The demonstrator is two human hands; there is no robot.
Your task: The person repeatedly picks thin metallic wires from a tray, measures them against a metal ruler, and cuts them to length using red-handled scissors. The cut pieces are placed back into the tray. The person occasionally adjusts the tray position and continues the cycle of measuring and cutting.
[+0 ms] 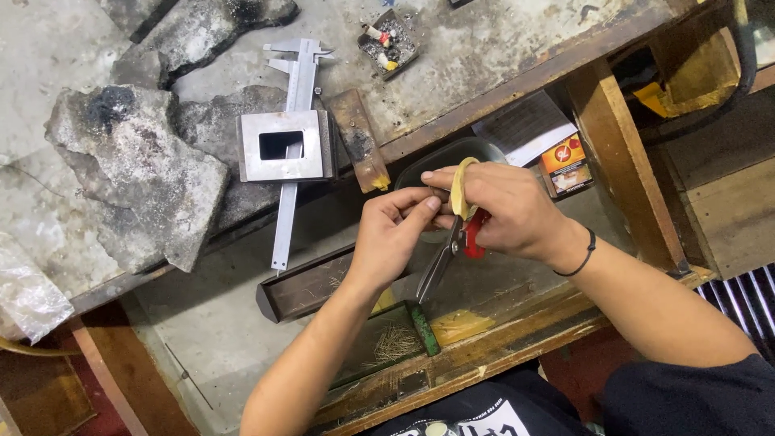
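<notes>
Scissors (pixel 452 246): red handles, dark grey blades. Strip (pixel 460 187) held above them: pale yellow. Wristband (pixel 583 257): black. Caliper (pixel 292 137) and square block (pixel 284 145): silver-grey metal. Slabs (pixel 137 169): mottled grey with black soot patches. Bench (pixel 517 81): brown wood edge, dusty grey top. Small box (pixel 565 164): orange-red. Shirt (pixel 694 400): black, white print.

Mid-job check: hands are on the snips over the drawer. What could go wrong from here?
1. The left hand pinches something tiny right at the snips held by the right hand; the fingertips may get nicked.
2. Any offcut could miss the green tray of wire bits and fall into the drawer.
3. The caliper overhangs the bench edge above the drawer; a bump might knock it down.
</notes>
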